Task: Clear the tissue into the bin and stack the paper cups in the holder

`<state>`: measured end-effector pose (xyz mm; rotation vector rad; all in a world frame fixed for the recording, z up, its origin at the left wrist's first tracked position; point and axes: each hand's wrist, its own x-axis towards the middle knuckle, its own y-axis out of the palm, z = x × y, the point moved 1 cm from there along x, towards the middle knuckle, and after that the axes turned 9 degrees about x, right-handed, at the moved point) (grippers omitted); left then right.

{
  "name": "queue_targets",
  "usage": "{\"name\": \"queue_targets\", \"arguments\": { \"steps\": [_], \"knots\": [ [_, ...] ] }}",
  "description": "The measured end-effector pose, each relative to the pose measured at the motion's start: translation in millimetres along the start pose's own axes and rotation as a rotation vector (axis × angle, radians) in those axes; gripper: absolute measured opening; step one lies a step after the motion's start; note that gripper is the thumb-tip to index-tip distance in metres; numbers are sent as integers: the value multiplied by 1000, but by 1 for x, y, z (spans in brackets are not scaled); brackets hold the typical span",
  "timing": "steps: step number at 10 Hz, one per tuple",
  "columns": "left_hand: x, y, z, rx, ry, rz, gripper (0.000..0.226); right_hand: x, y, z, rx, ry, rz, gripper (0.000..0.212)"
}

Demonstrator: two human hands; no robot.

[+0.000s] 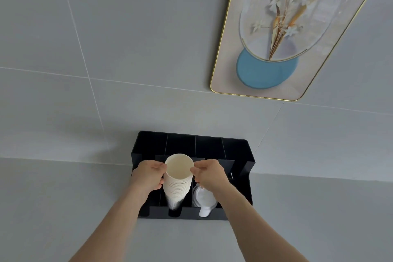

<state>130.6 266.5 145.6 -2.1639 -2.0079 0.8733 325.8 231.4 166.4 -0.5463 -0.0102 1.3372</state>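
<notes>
Both hands pinch one stack of paper cups (178,178): the left hand (148,174) grips the top cup's rim on one side, the right hand (209,174) on the other. The stack stands in the second slot from the left of a black holder (242,155), its base down in the front notch. White lids (203,200) fill the next slot to the right. The holder sits on a grey table (53,208) at its far edge, against a tiled wall (127,38). No writing is legible on the cups or holder. Higher hangs a gold-framed picture (276,38).
</notes>
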Motion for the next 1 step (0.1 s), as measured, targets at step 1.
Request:
{"name": "queue_targets", "arguments": {
  "steps": [1],
  "knots": [
    [-14, 0, -4, 216, 98, -59, 15, -12, -1, -1, -65, -45, -14, 40]
  ]
}}
